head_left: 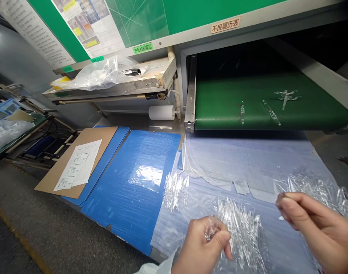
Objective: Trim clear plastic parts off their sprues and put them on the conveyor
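My left hand (pixel 201 243) is curled round clear plastic pieces (pixel 211 230), whose ends show between thumb and fingers. It is over the left edge of a large heap of slim clear plastic pieces (pixel 242 236) on the bluish sheet. To the right, my right hand (pixel 316 224) is pinched, thumb against forefinger. A faint clear sliver shows at its fingertips, but its shape is hard to make out. Just behind that hand lies another heap of clear pieces (pixel 308 182). A smaller, neater bunch of them (pixel 176 190) rests to the left.
A green conveyor belt (pixel 233 87) carries a few clear pieces, one of them branched (pixel 286 97). Blue boards (pixel 125 190) and a cardboard sheet (pixel 88 152) with paper lie left. A shelf (pixel 151 82) holds a plastic bag (pixel 102 74); a white roll (pixel 162 113) is below.
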Tool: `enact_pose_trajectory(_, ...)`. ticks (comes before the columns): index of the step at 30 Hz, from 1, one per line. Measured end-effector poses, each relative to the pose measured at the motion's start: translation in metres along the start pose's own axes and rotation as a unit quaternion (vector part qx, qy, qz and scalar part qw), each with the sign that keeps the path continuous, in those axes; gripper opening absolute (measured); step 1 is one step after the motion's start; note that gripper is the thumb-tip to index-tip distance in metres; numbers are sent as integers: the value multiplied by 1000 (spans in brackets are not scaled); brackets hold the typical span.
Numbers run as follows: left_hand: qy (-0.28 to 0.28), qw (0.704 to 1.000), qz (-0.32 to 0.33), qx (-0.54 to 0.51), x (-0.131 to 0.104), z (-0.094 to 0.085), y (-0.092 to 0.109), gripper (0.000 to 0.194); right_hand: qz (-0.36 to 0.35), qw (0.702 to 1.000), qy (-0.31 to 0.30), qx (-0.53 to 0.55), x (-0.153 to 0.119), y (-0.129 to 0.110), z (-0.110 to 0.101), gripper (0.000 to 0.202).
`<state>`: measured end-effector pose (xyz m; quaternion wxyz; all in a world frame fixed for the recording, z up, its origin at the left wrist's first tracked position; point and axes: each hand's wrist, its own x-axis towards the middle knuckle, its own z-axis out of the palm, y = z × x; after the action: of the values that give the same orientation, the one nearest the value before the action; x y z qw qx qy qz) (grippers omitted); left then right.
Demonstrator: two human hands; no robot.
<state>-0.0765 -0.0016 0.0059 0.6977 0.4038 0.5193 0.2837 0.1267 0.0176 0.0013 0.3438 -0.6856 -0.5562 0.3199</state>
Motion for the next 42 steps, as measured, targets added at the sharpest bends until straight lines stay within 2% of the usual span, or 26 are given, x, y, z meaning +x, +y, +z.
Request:
enact_pose_trajectory(2, 7, 1000, 7, -16, 1, 0, -1, 21, 0, 997, -82, 0, 3, 2, 2, 26)
enact_pose_trajectory(4, -10, 999, 23, -44, 4, 0, -2, 23, -21, 984, -178, -11, 3, 2, 11, 26)
enact_pose_trajectory(6, -33, 997, 37, -67, 5, -1, -4, 27, -53, 971, -232, -33, 1, -1, 23, 22)
enact_pose_trajectory(9, -36, 996, 42, -69, 5, -1, -7, 29, -52, 970, -228, -59, -1, -8, 34, 19)
enact_pose_trajectory(12, -26, 997, 37, -64, 5, -1, -10, 29, 1, 977, -210, -40, 2, -17, 36, 22)
enact_pose_trajectory(15, -24, 995, 35, -89, 8, -1, -17, 36, 32, 960, -277, 31, 14, -22, 38, 27)
enact_pose_trajectory(17, 3, 990, 26, -138, 12, -6, -25, 40, 48, 950, -306, 43, 27, -22, 43, 30)
enact_pose_trajectory(19, 63, 972, 14, -225, 16, -15, -32, 42, 83, 944, -319, 31, 44, -19, 53, 32)
enact_pose_trajectory(21, 122, 945, 8, -303, 18, -28, -36, 41, 126, 929, -347, 13, 60, -16, 69, 31)
enact_pose_trajectory(23, 151, 929, 4, -337, 17, -39, -36, 39, 156, 910, -384, -8, 73, -17, 93, 25)
enact_pose_trajectory(26, 155, 920, -6, -360, 14, -48, -30, 40, 169, 892, -418, -32, 87, -26, 132, 23)
enact_pose_trajectory(29, 141, 908, -13, -394, 12, -48, -25, 38, 161, 891, -424, -40, 95, -38, 152, 25)
enact_pose_trajectory(31, 130, 901, -10, -413, 13, -45, -23, 36, 148, 893, -423, -29, 96, -44, 150, 25)
enact_pose_trajectory(36, 86, 909, -5, -408, 17, -32, -24, 33, 112, 882, -455, 58, 80, -46, 122, 25)
enact_pose_trajectory(39, 40, 917, -18, -397, 19, -26, -22, 38, 117, 876, -452, 123, 67, -41, 107, 34)
enact_pose_trajectory(42, 29, 919, -18, -392, 19, -25, -18, 39, 141, 874, -423, 193, 59, -36, 91, 48)
